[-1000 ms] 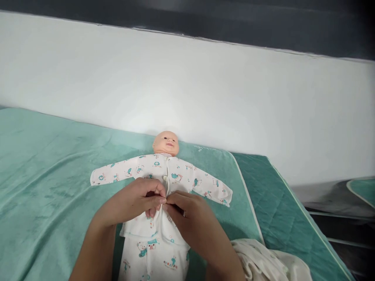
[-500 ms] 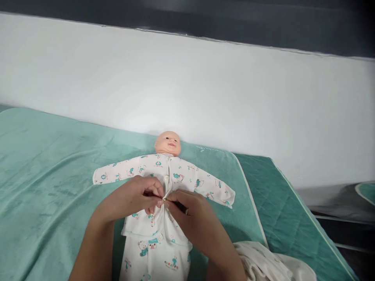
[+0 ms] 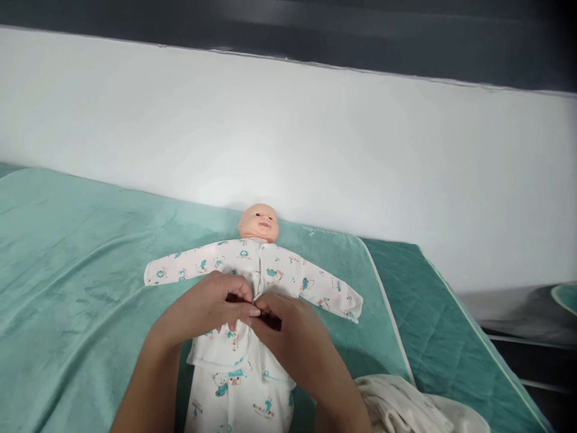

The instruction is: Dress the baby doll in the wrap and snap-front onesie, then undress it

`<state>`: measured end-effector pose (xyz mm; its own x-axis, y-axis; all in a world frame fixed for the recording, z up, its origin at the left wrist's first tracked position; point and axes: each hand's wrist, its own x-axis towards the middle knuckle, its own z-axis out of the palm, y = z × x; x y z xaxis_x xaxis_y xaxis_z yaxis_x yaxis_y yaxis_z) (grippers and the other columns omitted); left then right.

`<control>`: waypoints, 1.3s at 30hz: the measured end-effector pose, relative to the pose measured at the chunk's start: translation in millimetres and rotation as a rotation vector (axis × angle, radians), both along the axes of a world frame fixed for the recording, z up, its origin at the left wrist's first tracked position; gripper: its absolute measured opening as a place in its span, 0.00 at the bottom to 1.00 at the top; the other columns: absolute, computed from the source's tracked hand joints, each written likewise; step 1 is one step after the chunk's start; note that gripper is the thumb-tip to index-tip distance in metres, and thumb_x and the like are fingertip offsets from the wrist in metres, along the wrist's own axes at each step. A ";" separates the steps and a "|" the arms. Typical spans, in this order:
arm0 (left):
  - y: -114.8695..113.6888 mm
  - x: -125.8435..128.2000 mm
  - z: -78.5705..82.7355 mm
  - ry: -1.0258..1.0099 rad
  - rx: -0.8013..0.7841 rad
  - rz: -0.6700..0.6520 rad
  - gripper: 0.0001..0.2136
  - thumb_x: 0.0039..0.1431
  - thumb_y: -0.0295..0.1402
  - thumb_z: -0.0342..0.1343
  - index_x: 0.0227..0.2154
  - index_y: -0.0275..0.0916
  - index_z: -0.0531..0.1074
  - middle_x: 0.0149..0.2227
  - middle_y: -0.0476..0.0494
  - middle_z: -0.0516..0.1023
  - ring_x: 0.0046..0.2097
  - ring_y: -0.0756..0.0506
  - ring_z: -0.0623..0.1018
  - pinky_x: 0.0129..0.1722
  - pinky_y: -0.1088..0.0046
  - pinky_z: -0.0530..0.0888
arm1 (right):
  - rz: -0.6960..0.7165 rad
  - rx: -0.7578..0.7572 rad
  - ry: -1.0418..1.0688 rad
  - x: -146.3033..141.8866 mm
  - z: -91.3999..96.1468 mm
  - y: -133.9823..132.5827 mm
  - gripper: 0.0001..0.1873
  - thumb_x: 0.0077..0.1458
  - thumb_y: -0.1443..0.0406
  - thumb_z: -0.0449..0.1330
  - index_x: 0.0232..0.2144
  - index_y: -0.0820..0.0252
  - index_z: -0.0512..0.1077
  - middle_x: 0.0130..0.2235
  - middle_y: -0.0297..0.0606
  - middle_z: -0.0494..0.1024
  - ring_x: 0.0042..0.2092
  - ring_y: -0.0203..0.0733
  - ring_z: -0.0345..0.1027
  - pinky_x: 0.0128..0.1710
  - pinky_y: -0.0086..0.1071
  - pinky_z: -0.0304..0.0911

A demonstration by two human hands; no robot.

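A baby doll [image 3: 258,221] lies on its back on a teal blanket [image 3: 67,270], arms spread wide. It wears a white printed shirt [image 3: 279,270] with small buttons down the front, and matching trousers [image 3: 234,403]. My left hand [image 3: 205,307] and my right hand [image 3: 288,328] meet over the doll's chest. Both pinch the front edges of the shirt together at the middle, fingers curled. The spot under the fingertips is hidden.
A white wall [image 3: 315,132] rises right behind the doll's head. A teal quilted mattress [image 3: 442,337] shows past the blanket's right edge. A crumpled cream cloth [image 3: 406,409] lies at the lower right. Dark floor lies beyond the mattress on the right.
My fingertips have pressed closer together on the shirt front and shifted slightly down. The doll has stayed in place.
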<state>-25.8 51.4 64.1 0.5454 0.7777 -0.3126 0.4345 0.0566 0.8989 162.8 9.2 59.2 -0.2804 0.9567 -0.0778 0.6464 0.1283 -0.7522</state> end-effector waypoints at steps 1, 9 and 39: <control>0.1 -0.7 0.1 -0.004 -0.001 -0.011 0.10 0.60 0.41 0.58 0.29 0.39 0.70 0.23 0.54 0.72 0.25 0.53 0.72 0.21 0.82 0.66 | -0.004 0.001 0.002 -0.2 0.0 0.4 0.13 0.61 0.64 0.59 0.23 0.58 0.67 0.26 0.28 0.70 0.28 0.33 0.58 0.29 0.30 0.47; 0.3 -4.7 1.1 0.003 0.018 -0.072 0.07 0.61 0.36 0.57 0.31 0.40 0.71 0.23 0.54 0.71 0.26 0.53 0.71 0.23 0.80 0.66 | 0.006 -0.112 0.215 9.5 -0.6 2.6 0.12 0.59 0.64 0.58 0.23 0.59 0.64 0.25 0.27 0.64 0.29 0.32 0.54 0.28 0.28 0.49; 33.9 -16.4 -50.2 0.046 0.613 0.596 0.14 0.64 0.41 0.54 0.50 0.44 0.73 0.57 0.44 0.74 0.61 0.41 0.69 0.63 0.60 0.66 | -0.513 0.401 0.507 20.4 -46.5 31.3 0.11 0.63 0.58 0.56 0.44 0.56 0.72 0.58 0.44 0.73 0.60 0.46 0.66 0.60 0.44 0.60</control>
